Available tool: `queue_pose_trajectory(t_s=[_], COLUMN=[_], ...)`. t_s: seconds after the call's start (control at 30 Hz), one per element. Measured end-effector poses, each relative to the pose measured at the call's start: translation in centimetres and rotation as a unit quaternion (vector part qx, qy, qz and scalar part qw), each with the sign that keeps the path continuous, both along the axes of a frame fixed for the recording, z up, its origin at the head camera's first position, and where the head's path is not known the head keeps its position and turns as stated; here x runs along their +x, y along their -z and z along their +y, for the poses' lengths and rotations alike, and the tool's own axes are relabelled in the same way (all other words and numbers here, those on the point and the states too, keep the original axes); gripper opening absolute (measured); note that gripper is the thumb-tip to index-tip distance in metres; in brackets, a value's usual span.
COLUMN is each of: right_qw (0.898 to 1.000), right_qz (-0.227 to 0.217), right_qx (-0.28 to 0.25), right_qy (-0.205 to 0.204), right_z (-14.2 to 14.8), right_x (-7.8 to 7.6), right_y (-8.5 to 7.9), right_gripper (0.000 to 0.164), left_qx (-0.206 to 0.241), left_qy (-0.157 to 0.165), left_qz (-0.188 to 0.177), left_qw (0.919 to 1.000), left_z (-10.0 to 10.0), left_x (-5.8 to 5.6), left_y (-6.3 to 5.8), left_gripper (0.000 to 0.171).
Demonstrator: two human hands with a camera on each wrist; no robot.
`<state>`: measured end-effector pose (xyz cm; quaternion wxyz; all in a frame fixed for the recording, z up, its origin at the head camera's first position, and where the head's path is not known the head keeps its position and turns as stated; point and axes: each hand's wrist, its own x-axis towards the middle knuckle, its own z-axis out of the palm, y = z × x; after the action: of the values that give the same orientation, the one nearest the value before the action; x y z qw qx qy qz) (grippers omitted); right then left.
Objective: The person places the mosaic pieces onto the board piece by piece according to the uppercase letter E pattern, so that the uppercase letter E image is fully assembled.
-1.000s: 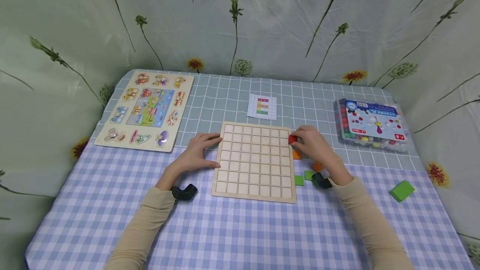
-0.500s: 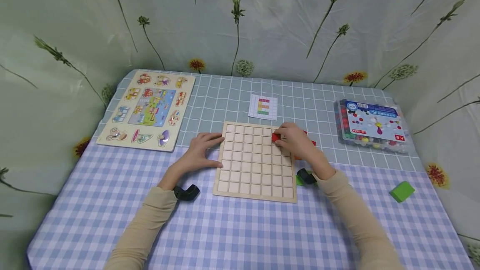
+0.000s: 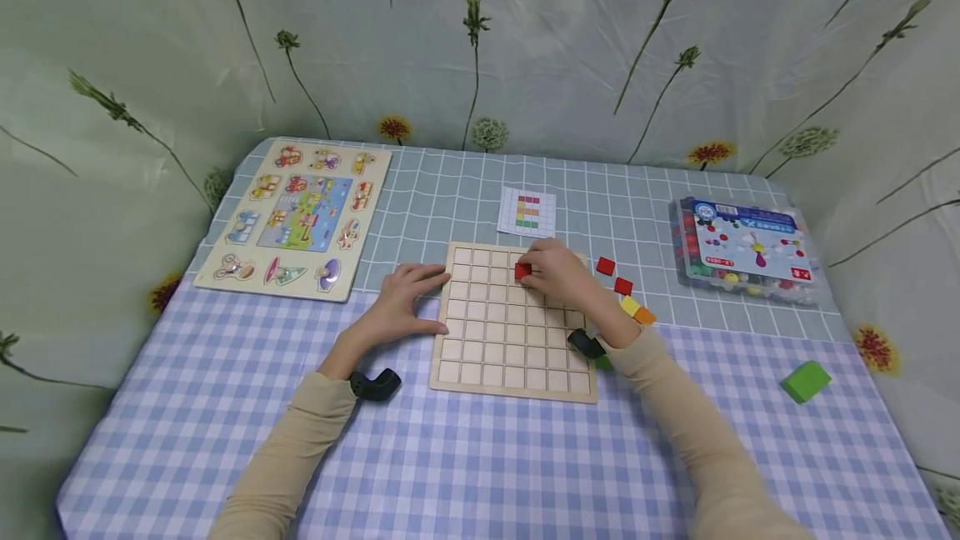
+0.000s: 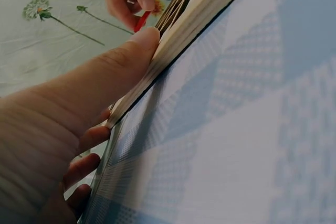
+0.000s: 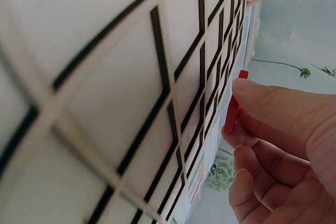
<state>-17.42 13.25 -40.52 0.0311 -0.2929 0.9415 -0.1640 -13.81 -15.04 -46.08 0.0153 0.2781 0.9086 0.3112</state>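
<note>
A wooden grid board [image 3: 512,393] lies in the middle of the table, its squares bare where they show. My right hand [image 3: 558,275] pinches a small red square tile [image 3: 522,271] between thumb and forefinger, over the upper part of the board. In the right wrist view that tile [image 5: 231,109] stands on edge, close over the grid. At the board's left side is my left hand [image 3: 401,307], thumb and fingers spread and touching the edge. The left wrist view shows its thumb [image 4: 118,61] along the wooden rim.
Right of the board lie two red tiles [image 3: 606,266], a yellow tile [image 3: 630,305], an orange tile [image 3: 645,316] and a partly hidden green tile [image 3: 603,363]. A pattern card [image 3: 527,212], picture puzzle [image 3: 303,215], plastic box [image 3: 742,248] and green block [image 3: 806,382] stand around.
My right hand has carried the red tile leftward from the board's right edge to above its upper squares, uncovering loose tiles. The left hand has stayed at the left edge.
</note>
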Motion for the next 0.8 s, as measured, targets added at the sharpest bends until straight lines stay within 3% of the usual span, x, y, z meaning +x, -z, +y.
queue_pose_trajectory(t_s=[0.4, 0.8], right_qw=[1.000, 1.000], right_qz=[-0.012, -0.018], right_qx=[-0.012, -0.007], right_qy=[-0.021, -0.025], right_z=[-1.7, -2.3], right_x=[-0.5, -0.6], right_y=[0.2, 0.7], right_gripper=[0.022, 0.022], left_qx=[-0.018, -0.022], left_qy=[0.009, 0.004], left_qz=[0.020, 0.003], left_qw=[0.9996, 0.9997], left_z=[0.1, 0.2], left_x=[-0.3, -0.4], left_y=[0.5, 0.4], left_gripper=[0.087, 0.086])
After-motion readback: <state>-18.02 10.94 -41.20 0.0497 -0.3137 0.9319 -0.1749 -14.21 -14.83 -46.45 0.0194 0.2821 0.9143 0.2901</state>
